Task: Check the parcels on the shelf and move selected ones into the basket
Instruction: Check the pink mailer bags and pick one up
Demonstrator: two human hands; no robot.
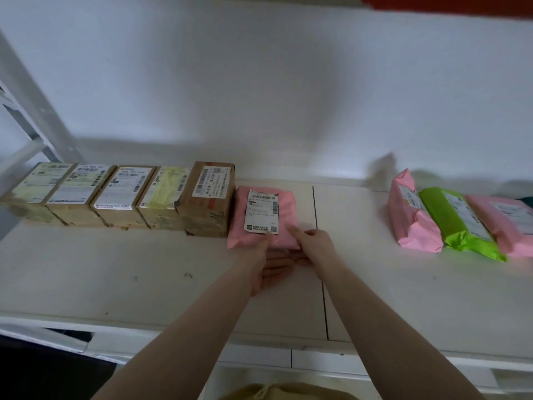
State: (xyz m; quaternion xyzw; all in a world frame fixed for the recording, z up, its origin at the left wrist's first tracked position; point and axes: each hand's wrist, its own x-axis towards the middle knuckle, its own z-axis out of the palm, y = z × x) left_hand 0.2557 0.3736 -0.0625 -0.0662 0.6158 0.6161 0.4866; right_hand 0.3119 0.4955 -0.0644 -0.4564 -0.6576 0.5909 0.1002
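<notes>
A pink soft parcel [287, 210] with a white shipping label facing up sits on the white shelf [115, 269], right beside a row of brown cardboard boxes [121, 194]. My left hand [266, 264] holds its near edge, thumb on the label corner and fingers underneath. From the right, my right hand [313, 241] pinches the near right corner, its thumb on top of the parcel. The parcel's near edge looks slightly raised off the shelf. No basket is clearly in view.
Several labelled cardboard boxes stand side by side on the left. At the right lie a pink parcel [409, 220], a green parcel [455, 223] and another pink one [507, 223]. A seam [320, 255] divides the shelf boards. A beige object [277, 392] shows at the bottom edge.
</notes>
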